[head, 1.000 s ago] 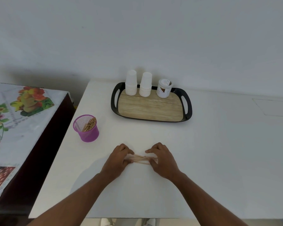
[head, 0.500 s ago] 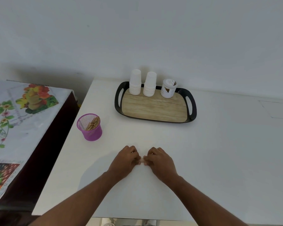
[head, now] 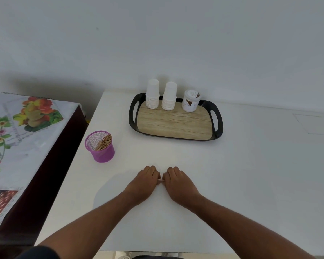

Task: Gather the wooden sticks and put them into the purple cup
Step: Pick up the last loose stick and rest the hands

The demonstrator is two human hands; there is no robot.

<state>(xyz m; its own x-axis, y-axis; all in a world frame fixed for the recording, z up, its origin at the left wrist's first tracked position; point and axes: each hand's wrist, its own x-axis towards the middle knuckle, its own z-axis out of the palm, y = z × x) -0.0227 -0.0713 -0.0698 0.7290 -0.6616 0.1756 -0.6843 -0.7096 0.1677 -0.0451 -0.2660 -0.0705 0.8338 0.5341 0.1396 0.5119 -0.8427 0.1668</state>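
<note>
Head view: left hand point(head: 143, 181) and right hand point(head: 178, 181) are pinching together, fingers curled over the wooden sticks point(head: 161, 180) near the desk's point(head: 251, 174) front edge, probably squaring a bundle; only a sliver is showing. Purple cup point(head: 101, 147), by the left edge, is already holding sticks.

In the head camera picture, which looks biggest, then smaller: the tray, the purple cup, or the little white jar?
1. Tray, clearly biggest.
2. Purple cup.
3. White jar, smallest, though it stands farther from the camera, so its place after the cup is unsure.
</note>
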